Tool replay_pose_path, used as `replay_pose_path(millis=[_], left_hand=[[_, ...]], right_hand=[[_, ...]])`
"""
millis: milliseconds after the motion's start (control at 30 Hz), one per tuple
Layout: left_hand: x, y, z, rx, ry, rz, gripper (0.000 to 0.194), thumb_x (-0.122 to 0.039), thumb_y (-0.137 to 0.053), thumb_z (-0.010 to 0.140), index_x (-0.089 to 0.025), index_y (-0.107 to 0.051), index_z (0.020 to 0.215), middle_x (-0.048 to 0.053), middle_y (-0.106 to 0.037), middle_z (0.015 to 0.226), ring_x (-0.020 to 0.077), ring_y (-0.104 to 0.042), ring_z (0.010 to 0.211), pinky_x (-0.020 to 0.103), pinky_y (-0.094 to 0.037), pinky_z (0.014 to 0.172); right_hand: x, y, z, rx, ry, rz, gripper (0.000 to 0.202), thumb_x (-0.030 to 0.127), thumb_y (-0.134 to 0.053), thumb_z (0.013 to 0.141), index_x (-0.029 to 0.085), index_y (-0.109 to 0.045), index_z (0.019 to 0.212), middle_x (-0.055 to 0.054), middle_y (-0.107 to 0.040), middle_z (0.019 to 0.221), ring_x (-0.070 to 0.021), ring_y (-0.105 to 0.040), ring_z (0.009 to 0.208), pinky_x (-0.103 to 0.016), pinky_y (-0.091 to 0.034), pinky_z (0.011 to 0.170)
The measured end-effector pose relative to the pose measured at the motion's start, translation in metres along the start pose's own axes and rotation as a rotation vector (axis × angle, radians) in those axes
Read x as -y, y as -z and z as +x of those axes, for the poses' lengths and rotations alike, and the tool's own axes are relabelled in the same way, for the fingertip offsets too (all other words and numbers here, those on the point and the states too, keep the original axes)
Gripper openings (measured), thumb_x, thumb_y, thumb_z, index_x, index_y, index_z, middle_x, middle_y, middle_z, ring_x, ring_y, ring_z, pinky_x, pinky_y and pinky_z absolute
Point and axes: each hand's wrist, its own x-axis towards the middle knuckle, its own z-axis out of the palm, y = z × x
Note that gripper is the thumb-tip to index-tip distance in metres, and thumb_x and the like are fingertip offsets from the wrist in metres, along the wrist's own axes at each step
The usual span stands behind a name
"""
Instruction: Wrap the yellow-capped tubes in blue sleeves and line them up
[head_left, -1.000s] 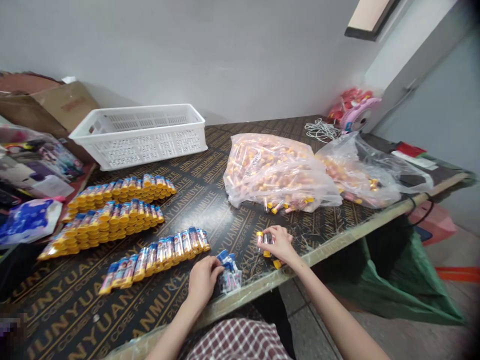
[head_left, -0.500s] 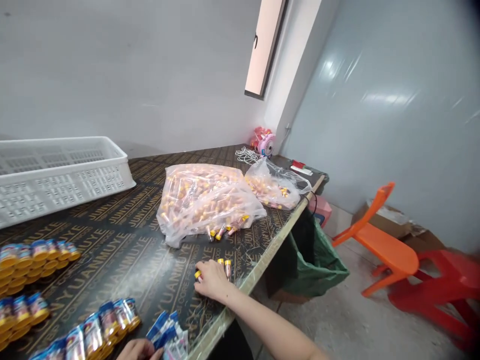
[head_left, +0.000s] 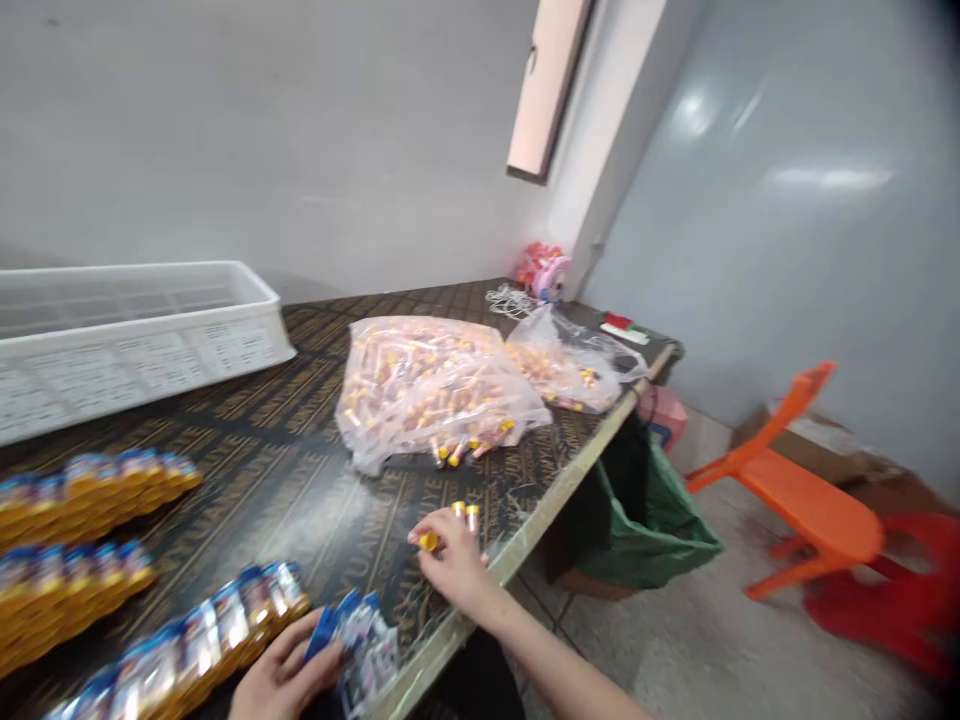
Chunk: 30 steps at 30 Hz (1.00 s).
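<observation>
Head view: a light, steady pinch seemed best for the small, yellow-capped cylindrical tube [head_left: 428, 541] in the right hand [head_left: 454, 562].
Its thumb and fingers were closed around it, left of two similar tubes [head_left: 472, 518]; nearer, the left hand [head_left: 283, 668] touched flat, blue-topped packets [head_left: 366, 645], grip unclear.

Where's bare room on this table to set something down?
The widest bare patch of black printed tabletop lies between the white perforated plastic crate, the bulging translucent plastic bag and the blue-and-yellow container rows. It's crowded at the left, among those rows, and at the near edge, around your left hand and the blue-topped packets.
</observation>
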Motion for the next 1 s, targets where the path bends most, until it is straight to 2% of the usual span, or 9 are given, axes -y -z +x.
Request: replay_pose_path(millis=[33, 100, 200, 300, 433, 600, 800, 933, 1000], left_hand=[[-0.003, -0.001, -0.001, 0.013, 0.024, -0.025, 0.055, -0.039, -0.085, 0.037, -0.016, -0.064, 0.082, 0.003, -0.07, 0.076, 0.0199, -0.067, 0.071, 0.027, -0.054, 0.064], [-0.009, -0.003, -0.001, -0.042, 0.018, -0.106, 0.041, -0.036, -0.084, 0.042, -0.014, -0.066, 0.072, 0.003, -0.069, 0.073, 0.0154, -0.065, 0.064, 0.023, -0.052, 0.059], [-0.014, -0.004, 0.002, -0.095, 0.003, -0.226, 0.033, -0.032, -0.081, 0.047, -0.014, -0.068, 0.072, 0.003, -0.068, 0.07, 0.0116, -0.062, 0.061, 0.021, -0.051, 0.058], [-0.015, -0.004, 0.003, -0.134, -0.008, -0.294, 0.034, -0.037, -0.083, 0.045, -0.012, -0.067, 0.063, 0.001, -0.064, 0.058, 0.0097, -0.059, 0.053, 0.019, -0.047, 0.052], [-0.013, -0.002, 0.001, -0.202, -0.01, -0.347, 0.038, -0.04, -0.084, 0.042, -0.012, -0.066, 0.06, 0.001, -0.063, 0.053, 0.011, -0.06, 0.054, 0.019, -0.045, 0.051], [-0.009, 0.001, 0.003, -0.217, -0.033, -0.367, 0.037, -0.039, -0.083, 0.045, -0.011, -0.065, 0.061, 0.001, -0.063, 0.054, 0.0114, -0.06, 0.055, 0.019, -0.045, 0.052], [-0.01, -0.004, -0.003, -0.096, -0.112, -0.335, 0.034, -0.041, -0.076, 0.059, -0.012, -0.064, 0.071, 0.001, -0.064, 0.066, 0.0107, -0.058, 0.059, 0.022, -0.048, 0.057], [-0.014, -0.006, -0.009, 0.033, -0.092, -0.338, 0.036, -0.037, -0.077, 0.06, -0.014, -0.061, 0.084, 0.002, -0.066, 0.072, 0.0112, -0.061, 0.061, 0.023, -0.049, 0.061], [-0.014, -0.006, -0.012, 0.107, -0.066, -0.304, 0.039, -0.036, -0.077, 0.062, -0.013, -0.062, 0.089, 0.004, -0.067, 0.074, 0.0114, -0.06, 0.061, 0.024, -0.049, 0.062]], right_hand=[[0.004, 0.001, -0.004, -0.01, -0.003, 0.045, 0.032, 0.002, -0.049, 0.07, 0.022, -0.064, 0.091, -0.005, -0.061, 0.098, -0.018, -0.057, 0.096, -0.029, -0.05, 0.077], [0.012, 0.004, -0.012, -0.03, 0.0, 0.212, 0.031, 0.01, -0.05, 0.077, 0.023, -0.063, 0.101, -0.006, -0.06, 0.104, -0.0189, -0.057, 0.1, -0.031, -0.052, 0.077], [0.021, 0.006, -0.024, -0.031, 0.019, 0.388, 0.026, 0.02, -0.054, 0.082, 0.025, -0.063, 0.106, -0.006, -0.061, 0.11, -0.0197, -0.06, 0.098, -0.033, -0.053, 0.08], [0.026, 0.003, -0.036, -0.03, 0.065, 0.326, 0.027, 0.022, -0.057, 0.082, 0.028, -0.064, 0.107, -0.005, -0.063, 0.109, -0.0217, -0.061, 0.099, -0.038, -0.052, 0.085], [0.031, -0.003, -0.047, -0.04, 0.17, 0.22, 0.03, 0.021, -0.057, 0.082, 0.031, -0.063, 0.109, -0.003, -0.065, 0.108, -0.0241, -0.058, 0.105, -0.05, -0.039, 0.1], [0.036, -0.009, -0.05, 0.04, 0.205, 0.236, 0.033, 0.018, -0.055, 0.082, 0.031, -0.061, 0.113, -0.004, -0.064, 0.109, -0.0221, -0.059, 0.102, -0.04, -0.049, 0.091], [0.037, -0.016, -0.053, 0.229, 0.236, 0.296, 0.033, 0.016, -0.052, 0.084, 0.029, -0.062, 0.112, -0.006, -0.061, 0.11, -0.0202, -0.059, 0.103, -0.035, -0.05, 0.089], [0.032, -0.023, -0.052, 0.25, 0.256, 0.305, 0.034, 0.013, -0.047, 0.085, 0.027, -0.061, 0.112, -0.006, -0.061, 0.103, -0.0184, -0.059, 0.097, -0.033, -0.051, 0.085], [0.03, -0.025, -0.049, 0.236, 0.279, 0.274, 0.041, 0.01, -0.048, 0.081, 0.026, -0.057, 0.118, -0.006, -0.059, 0.103, -0.0188, -0.058, 0.097, -0.033, -0.051, 0.085]])
